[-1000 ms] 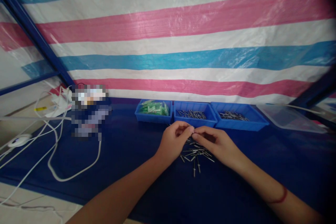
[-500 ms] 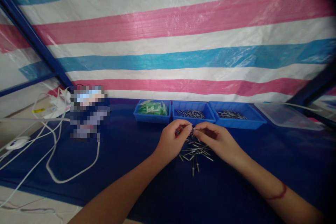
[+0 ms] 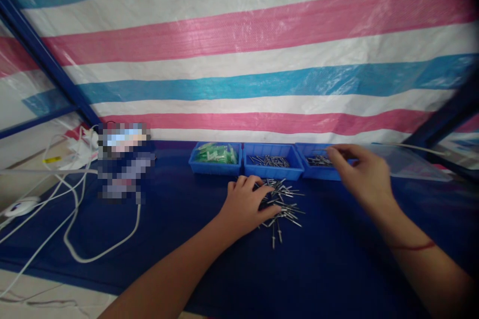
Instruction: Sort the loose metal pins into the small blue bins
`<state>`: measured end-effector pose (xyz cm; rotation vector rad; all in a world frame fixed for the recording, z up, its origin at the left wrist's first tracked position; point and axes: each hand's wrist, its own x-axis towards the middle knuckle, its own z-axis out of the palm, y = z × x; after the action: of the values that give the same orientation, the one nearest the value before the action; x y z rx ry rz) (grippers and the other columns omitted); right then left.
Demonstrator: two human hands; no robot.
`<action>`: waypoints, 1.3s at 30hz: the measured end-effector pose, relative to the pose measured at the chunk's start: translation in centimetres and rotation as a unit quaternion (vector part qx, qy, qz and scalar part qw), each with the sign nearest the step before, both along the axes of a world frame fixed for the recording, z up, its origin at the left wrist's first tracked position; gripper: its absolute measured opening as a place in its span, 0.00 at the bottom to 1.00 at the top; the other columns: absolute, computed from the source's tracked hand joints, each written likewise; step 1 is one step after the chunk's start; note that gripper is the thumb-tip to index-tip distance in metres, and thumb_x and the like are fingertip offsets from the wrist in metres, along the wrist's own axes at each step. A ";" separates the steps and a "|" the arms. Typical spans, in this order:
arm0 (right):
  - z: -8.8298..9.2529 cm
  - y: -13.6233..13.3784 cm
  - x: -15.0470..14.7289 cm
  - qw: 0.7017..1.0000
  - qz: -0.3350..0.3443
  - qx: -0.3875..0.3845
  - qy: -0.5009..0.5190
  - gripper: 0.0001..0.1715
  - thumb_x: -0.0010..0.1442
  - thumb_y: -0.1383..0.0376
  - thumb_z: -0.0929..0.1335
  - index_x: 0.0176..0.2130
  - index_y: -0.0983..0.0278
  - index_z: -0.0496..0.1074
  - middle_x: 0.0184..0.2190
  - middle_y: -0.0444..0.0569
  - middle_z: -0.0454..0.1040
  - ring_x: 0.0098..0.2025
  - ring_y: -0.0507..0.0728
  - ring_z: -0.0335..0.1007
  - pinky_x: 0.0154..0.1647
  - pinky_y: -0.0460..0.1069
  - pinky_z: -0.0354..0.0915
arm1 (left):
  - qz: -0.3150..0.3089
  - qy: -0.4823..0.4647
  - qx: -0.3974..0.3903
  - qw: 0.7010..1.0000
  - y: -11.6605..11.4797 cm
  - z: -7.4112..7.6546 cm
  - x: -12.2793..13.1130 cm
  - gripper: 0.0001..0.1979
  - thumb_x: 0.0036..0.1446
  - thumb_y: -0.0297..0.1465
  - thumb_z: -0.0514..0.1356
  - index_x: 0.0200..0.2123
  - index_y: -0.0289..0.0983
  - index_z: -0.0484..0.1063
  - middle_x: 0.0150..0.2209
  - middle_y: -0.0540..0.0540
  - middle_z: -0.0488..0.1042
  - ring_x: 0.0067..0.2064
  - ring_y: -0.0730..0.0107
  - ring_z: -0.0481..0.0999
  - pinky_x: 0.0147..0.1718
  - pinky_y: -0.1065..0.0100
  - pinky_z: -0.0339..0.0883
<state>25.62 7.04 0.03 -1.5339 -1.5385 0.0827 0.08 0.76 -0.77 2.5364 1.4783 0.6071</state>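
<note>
A loose pile of silvery blind rivets (image 3: 286,213) lies on the dark blue table. My left hand (image 3: 245,204) rests at the pile's left side, thumb and fingers spread among the rivets. Over the right blue bin (image 3: 316,174), my right hand (image 3: 361,172) pinches what looks like a single thin rivet (image 3: 318,149) between thumb and forefinger. Rivets lie in that bin, partly hidden by the hand. The middle blue bin (image 3: 292,174) also contains rivets. In the left blue bin (image 3: 213,168) are green-and-white plastic packets (image 3: 217,153).
White cables (image 3: 77,214) and a white mouse-like device (image 3: 22,206) spread over the left side. A clear plastic lid (image 3: 415,164) lies right of the bins. Behind hangs a striped plastic sheet (image 3: 239,89) between blue frame posts.
My hands have parted. The right one moved right and up from the pile to the right bin; the left stayed by the pile and its fingers spread.
</note>
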 end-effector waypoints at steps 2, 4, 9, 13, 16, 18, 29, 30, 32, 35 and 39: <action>-0.4 0.9 2.0 0.996 -0.046 -0.013 -0.076 0.17 0.60 0.55 0.62 0.39 0.63 0.74 0.33 0.57 0.75 0.34 0.62 0.68 0.35 0.55 0.58 | -0.005 0.015 -0.004 1.000 0.1 -0.2 -0.1 0.17 0.57 0.45 0.56 0.47 0.46 0.71 0.48 0.46 0.68 0.49 0.57 0.64 0.41 0.58 0.56; -1.0 1.6 3.2 0.989 -0.057 -0.029 -0.135 0.17 0.59 0.55 0.64 0.39 0.63 0.74 0.34 0.59 0.75 0.34 0.64 0.69 0.34 0.55 0.57 | -0.004 0.021 -0.004 1.000 0.2 -0.2 -0.1 0.13 0.59 0.41 0.55 0.44 0.46 0.73 0.47 0.47 0.69 0.48 0.58 0.64 0.41 0.59 0.55; -2.1 2.2 2.7 0.977 -0.069 -0.011 -0.202 0.17 0.57 0.57 0.65 0.41 0.65 0.74 0.34 0.59 0.76 0.37 0.65 0.70 0.34 0.55 0.58 | 0.005 0.035 0.009 0.999 0.3 0.0 0.0 0.09 0.61 0.36 0.54 0.37 0.42 0.74 0.44 0.48 0.70 0.46 0.61 0.65 0.40 0.61 0.54; -1.6 1.2 0.3 0.979 0.008 0.044 -0.198 0.13 0.58 0.60 0.64 0.38 0.65 0.74 0.35 0.55 0.76 0.39 0.62 0.70 0.41 0.55 0.61 | 0.004 0.051 0.021 0.998 0.1 0.1 0.1 0.10 0.62 0.35 0.53 0.36 0.40 0.73 0.44 0.47 0.70 0.45 0.62 0.65 0.39 0.61 0.55; -1.2 -0.2 -2.2 0.975 0.075 0.059 -0.203 0.12 0.58 0.61 0.64 0.37 0.63 0.74 0.35 0.53 0.76 0.39 0.62 0.69 0.43 0.56 0.61 | 0.007 0.054 0.030 0.998 0.1 -0.1 0.1 0.09 0.61 0.35 0.54 0.35 0.39 0.73 0.44 0.47 0.70 0.45 0.61 0.65 0.39 0.60 0.55; -1.2 -1.2 -4.0 0.970 0.110 0.057 -0.207 0.11 0.59 0.61 0.64 0.35 0.63 0.74 0.36 0.52 0.76 0.40 0.62 0.68 0.44 0.57 0.60 | 0.008 0.052 0.032 0.998 0.2 -0.2 0.1 0.08 0.59 0.36 0.56 0.35 0.39 0.73 0.43 0.47 0.70 0.45 0.61 0.65 0.39 0.60 0.55; -1.3 -3.5 -7.5 0.926 0.335 0.000 -0.175 0.10 0.60 0.64 0.64 0.39 0.61 0.74 0.37 0.51 0.76 0.40 0.59 0.69 0.44 0.56 0.63 | 0.031 0.006 0.035 0.999 0.5 0.0 0.0 0.10 0.63 0.34 0.50 0.38 0.40 0.70 0.43 0.47 0.71 0.44 0.63 0.67 0.39 0.63 0.56; -1.4 -3.5 -7.5 0.924 0.348 -0.006 -0.156 0.10 0.60 0.64 0.64 0.38 0.61 0.74 0.36 0.51 0.76 0.39 0.59 0.69 0.43 0.56 0.63 | 0.032 -0.009 0.030 0.999 0.6 0.1 0.0 0.10 0.64 0.34 0.50 0.38 0.40 0.70 0.43 0.48 0.71 0.44 0.64 0.67 0.39 0.63 0.57; -1.4 -3.5 -7.6 0.928 0.354 -0.025 -0.113 0.10 0.61 0.63 0.63 0.37 0.61 0.74 0.36 0.50 0.76 0.38 0.58 0.70 0.43 0.55 0.64 | 0.032 -0.047 0.017 0.998 0.7 0.0 0.1 0.10 0.64 0.34 0.49 0.38 0.40 0.70 0.41 0.48 0.72 0.43 0.65 0.68 0.39 0.64 0.57; -1.5 -3.6 -7.7 0.939 0.334 -0.064 -0.056 0.10 0.61 0.61 0.64 0.37 0.61 0.74 0.36 0.50 0.76 0.39 0.58 0.71 0.42 0.55 0.65 | 0.028 -0.119 -0.001 0.992 0.9 -0.1 0.2 0.09 0.63 0.33 0.50 0.37 0.39 0.69 0.39 0.49 0.73 0.42 0.66 0.70 0.39 0.66 0.59; -1.6 -3.6 -7.7 0.943 0.319 -0.097 0.020 0.13 0.60 0.57 0.64 0.36 0.61 0.74 0.35 0.49 0.77 0.37 0.58 0.72 0.39 0.53 0.66 | 0.021 -0.204 -0.013 0.979 1.0 0.0 0.2 0.09 0.63 0.31 0.50 0.37 0.37 0.68 0.37 0.47 0.73 0.40 0.68 0.71 0.39 0.69 0.61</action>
<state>17.91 3.39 -1.58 -1.1065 -1.9845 0.6471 0.31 1.77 -0.78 2.1893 1.3775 1.0311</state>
